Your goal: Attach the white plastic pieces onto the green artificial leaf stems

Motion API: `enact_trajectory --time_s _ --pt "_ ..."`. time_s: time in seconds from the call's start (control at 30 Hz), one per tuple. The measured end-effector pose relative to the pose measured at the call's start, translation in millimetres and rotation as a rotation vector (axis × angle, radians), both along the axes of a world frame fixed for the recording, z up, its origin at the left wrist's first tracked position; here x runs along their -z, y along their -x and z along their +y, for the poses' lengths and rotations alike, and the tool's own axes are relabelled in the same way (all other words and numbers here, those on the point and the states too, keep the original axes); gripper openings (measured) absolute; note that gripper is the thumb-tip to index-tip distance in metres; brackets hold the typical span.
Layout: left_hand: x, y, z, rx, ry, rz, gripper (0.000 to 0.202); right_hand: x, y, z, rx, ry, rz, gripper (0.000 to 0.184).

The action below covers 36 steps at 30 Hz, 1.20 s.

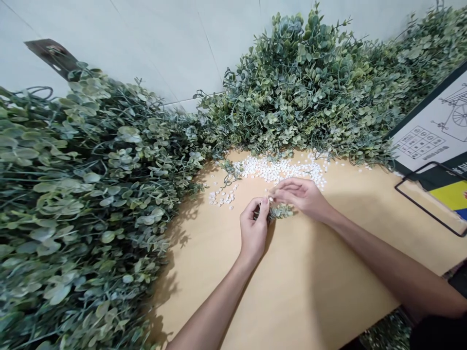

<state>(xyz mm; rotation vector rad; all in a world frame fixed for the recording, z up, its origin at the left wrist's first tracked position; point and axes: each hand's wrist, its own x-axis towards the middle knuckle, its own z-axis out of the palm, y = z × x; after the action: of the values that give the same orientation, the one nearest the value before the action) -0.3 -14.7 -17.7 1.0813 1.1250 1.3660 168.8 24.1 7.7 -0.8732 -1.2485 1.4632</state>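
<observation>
Green plastic leafy sprig (pixel 281 211) hangs just above the tan wooden desk (pixel 292 291), stem clamped in the left hand (pixel 253 228); the right hand (pixel 301 194) pinches a tiny white plastic piece (pixel 271 199) at its tip. It looks light and bendy, best gripped by the stem.

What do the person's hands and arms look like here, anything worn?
Both the left hand and right hand are bare: no gloves, rings or watch visible. Forearms are uncovered, no sleeves in view; dark fabric at the lower right corner may be clothing.
</observation>
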Motion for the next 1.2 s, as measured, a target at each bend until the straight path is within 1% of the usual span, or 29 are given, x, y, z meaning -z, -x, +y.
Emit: enact_trajectory --time_s 0.07,0.13,0.2,0.27,0.33,0.43,0.5,0.6,0.7,0.8,0.97,1.1,1.2 --pt "-0.8 -1 1 -0.020 0.018 -0.033 0.037 -2.5 -7 5 0.139 -0.049 0.010 0.035" --pt "-1.5 -1 1 -0.026 0.024 -0.046 0.036 -0.4 -15 12 0.303 -0.137 -0.035 0.032" --pt "-2.1 -2 2 -0.026 0.016 -0.040 0.034 5.9 -23 18 0.425 -0.240 -0.159 0.028" --pt "-2.6 -2 2 -0.043 0.003 -0.027 0.033 14.0 -28 22 0.484 -0.377 -0.362 0.021" --pt "-3.3 -2 2 -0.049 -0.004 -0.005 0.035 21.3 -32 24 0.487 -0.537 -0.582 0.014" --pt "-5.1 -3 2 -0.015 0.009 0.027 0.035 27.8 -33 23 0.406 -0.721 -0.821 0.012" --pt "-6.3 -4 2 -0.007 0.021 0.042 0.036 29.3 -32 22 0.352 -0.779 -0.930 0.013" --pt "-7.0 -5 2 -0.021 0.019 0.050 0.041 29.0 -30 20 0.311 -0.787 -1.037 0.015" --pt "-6.4 -5 1 -0.003 0.012 0.026 0.044 28.0 -29 19 0.303 -0.762 -1.072 0.017" --pt "-6.4 -5 1 0.020 0.003 0.002 0.042 26.9 -28 18 0.291 -0.758 -1.084 0.017" --pt "-11.0 -6 0 -0.012 -0.005 -0.024 0.043 25.3 -27 18 0.279 -0.752 -1.081 0.021" --pt "-13.6 -6 0 -0.030 0.006 0.011 0.045 26.2 -28 19 0.314 -0.797 -1.044 0.026" --pt "-11.4 -4 1 -0.030 0.008 0.031 0.039 28.0 -27 19 0.331 -0.825 -0.998 0.028"
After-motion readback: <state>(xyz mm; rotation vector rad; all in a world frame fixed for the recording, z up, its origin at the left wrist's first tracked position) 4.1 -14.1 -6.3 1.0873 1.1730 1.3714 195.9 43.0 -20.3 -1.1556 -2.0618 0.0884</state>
